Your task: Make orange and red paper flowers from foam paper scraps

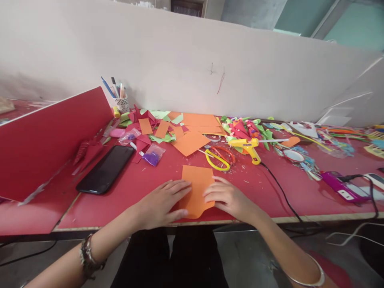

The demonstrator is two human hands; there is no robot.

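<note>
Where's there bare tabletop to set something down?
The red tabletop is bare between the black phone and left hand, and, bar tiny scraps, between the glue gun's cord and the purple power strip. Behind, paper pieces and the yellow glue gun crowd it.

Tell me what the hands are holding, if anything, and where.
The nearest orange paper, held down: left hand on its left side, right hand on its right.

Pale wall behind red table (270,182)
</note>
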